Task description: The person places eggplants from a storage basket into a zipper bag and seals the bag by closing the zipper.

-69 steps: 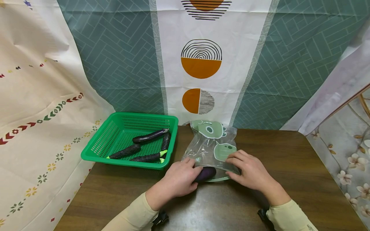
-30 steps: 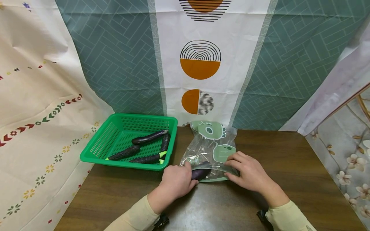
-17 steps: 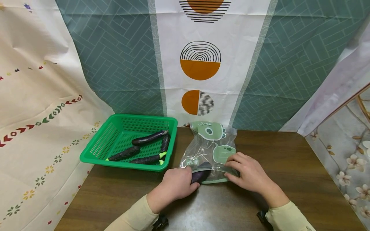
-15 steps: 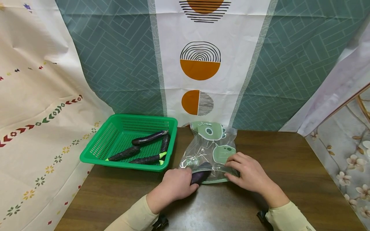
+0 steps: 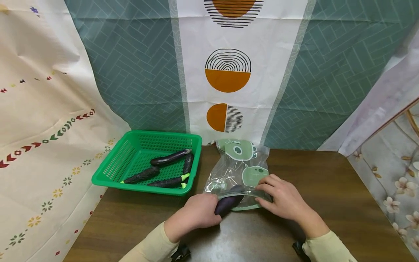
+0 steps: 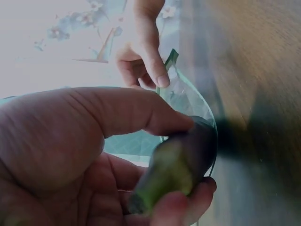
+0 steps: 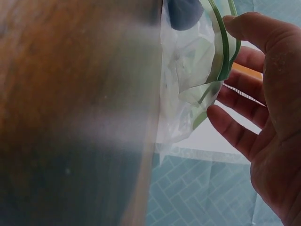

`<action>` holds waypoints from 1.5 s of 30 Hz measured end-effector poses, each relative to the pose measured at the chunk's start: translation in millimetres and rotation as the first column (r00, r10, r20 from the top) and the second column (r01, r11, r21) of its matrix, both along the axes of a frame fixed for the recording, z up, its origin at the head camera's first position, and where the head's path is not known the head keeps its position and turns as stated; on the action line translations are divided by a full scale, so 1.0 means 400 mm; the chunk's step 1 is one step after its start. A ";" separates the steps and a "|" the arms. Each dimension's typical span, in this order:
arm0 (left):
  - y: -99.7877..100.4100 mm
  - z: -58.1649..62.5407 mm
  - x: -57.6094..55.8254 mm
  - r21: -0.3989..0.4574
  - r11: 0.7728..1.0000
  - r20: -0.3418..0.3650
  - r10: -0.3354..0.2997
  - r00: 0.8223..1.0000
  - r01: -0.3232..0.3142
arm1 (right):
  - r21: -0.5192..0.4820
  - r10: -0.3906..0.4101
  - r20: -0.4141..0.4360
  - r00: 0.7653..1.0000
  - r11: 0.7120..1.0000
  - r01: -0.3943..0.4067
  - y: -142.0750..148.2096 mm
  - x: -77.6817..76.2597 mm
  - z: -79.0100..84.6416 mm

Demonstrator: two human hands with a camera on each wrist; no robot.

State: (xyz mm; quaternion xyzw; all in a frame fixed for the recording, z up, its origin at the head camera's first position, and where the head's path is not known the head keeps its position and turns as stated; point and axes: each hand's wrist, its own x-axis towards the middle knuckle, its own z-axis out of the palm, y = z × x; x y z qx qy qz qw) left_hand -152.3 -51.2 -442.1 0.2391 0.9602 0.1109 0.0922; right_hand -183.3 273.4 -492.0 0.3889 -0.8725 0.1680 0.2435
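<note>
An eggplant (image 5: 226, 205) is gripped by my left hand (image 5: 199, 211) near its green stem end, which shows blurred in the left wrist view between thumb and fingers (image 6: 188, 205). Its rounded far end lies inside the mouth of a clear plastic zip bag (image 5: 229, 171) with green cartoon prints. The bag lies flat on the table, its green-edged opening toward me. At the right side of that opening, my right hand (image 5: 283, 196) pinches the rim, thumb on one side and fingers on the other. In the right wrist view the eggplant's dark tip (image 7: 185, 14) shows within the bag.
A green plastic basket (image 5: 109, 182) stands left of the bag on the wooden table (image 5: 327, 189). Several dark eggplants (image 5: 170, 158) lie in it, some with bright green stems. A patterned cloth (image 5: 147, 72) hangs behind the table.
The eggplant's rounded end has gone from the bag's opening to under its upper film. My left hand has lately drawn slightly toward me, baring more eggplant. The right hand stays at the rim.
</note>
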 end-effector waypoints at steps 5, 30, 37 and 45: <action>-0.010 -0.004 0.006 0.006 1.000 0.012 -0.027 1.000 0.027 | 0.009 0.003 0.010 1.000 1.000 -0.003 -0.006 0.003 -0.005; 0.007 -0.012 0.007 0.055 0.997 -0.033 -0.054 0.998 0.056 | 0.020 -0.020 0.011 1.000 1.000 0.020 0.003 0.006 -0.003; 0.021 -0.036 0.002 0.073 0.997 -0.095 0.005 0.995 0.002 | 0.022 -0.018 0.016 1.000 1.000 0.018 0.004 0.005 -0.005; 0.029 -0.039 -0.003 0.071 0.997 -0.101 0.039 0.994 -0.032 | 0.025 -0.019 0.016 1.000 1.000 0.019 0.006 0.002 -0.006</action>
